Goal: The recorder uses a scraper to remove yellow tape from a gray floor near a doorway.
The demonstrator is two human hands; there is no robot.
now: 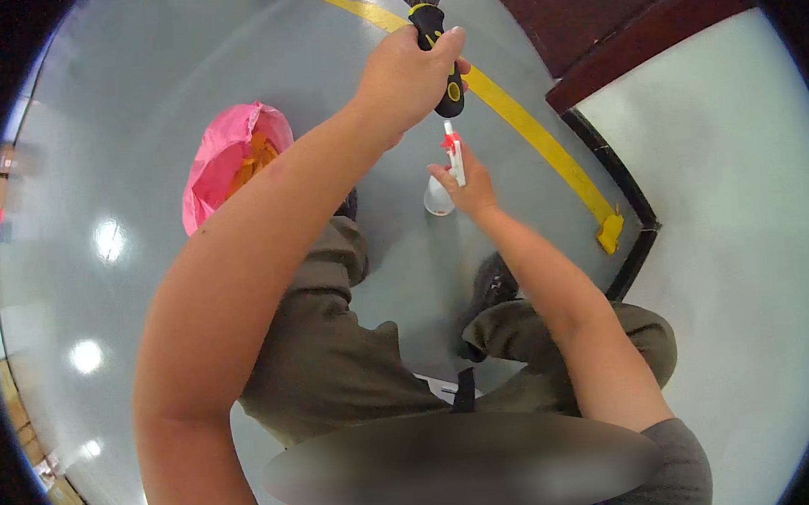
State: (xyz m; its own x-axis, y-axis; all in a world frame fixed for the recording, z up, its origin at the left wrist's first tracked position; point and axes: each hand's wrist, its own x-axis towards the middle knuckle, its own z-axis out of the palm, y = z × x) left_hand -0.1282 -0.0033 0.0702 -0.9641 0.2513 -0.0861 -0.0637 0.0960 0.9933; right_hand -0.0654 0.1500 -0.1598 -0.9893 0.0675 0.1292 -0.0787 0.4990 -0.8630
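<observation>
My left hand is closed around the black and yellow handle of a scraper, whose wide metal blade points away at the top edge of the view. Just below it, my right hand grips a spray bottle by its white and red trigger head. The bottle's body is whitish and see-through, and its nozzle points up toward the scraper's handle. A strip of yellow floor tape runs past both hands on the grey floor. Its near end is crumpled and lifted.
A pink bag with crumpled orange-yellow scraps inside stands to the left, partly behind my left forearm. A white wall with black skirting rises on the right. Farther up is a dark red panel. My knees are bent below my arms.
</observation>
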